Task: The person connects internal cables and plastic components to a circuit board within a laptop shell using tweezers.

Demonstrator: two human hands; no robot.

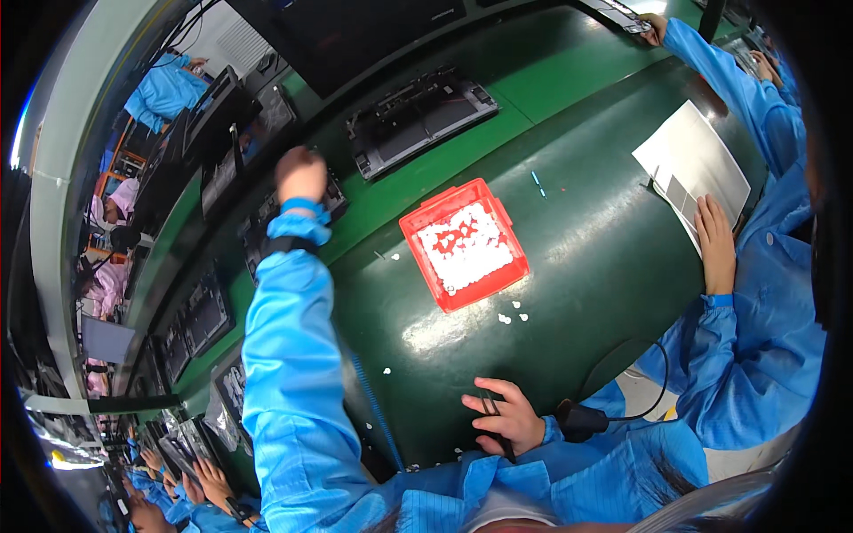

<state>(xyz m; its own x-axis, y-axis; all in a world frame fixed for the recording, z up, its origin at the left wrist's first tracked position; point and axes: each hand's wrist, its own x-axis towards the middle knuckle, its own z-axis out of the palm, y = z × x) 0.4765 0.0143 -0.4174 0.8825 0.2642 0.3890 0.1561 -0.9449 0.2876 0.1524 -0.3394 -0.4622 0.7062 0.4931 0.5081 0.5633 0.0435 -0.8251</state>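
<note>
My left hand (pixel 302 175) reaches far out over a dark opened laptop chassis (pixel 333 197) on the green belt. Motion smears its fingers, so any grip there is hidden. Close to my body, my right hand (pixel 508 419) is held above the table's near edge, with black tweezers (pixel 490 406) between its partly spread fingers. A red plastic tray (pixel 435 289) full of small white round pieces sits on the table between my hands. A few loose white pieces (pixel 505 318) lie just in front of it.
Another laptop chassis (pixel 422 124) rests on the belt beyond the tray. A blue coiled cord (pixel 375 404) runs beside my left arm. On the right, a co-worker's hand (pixel 716 244) lies on white paper (pixel 689 151). A thin blue stick (pixel 538 185) is right of the tray.
</note>
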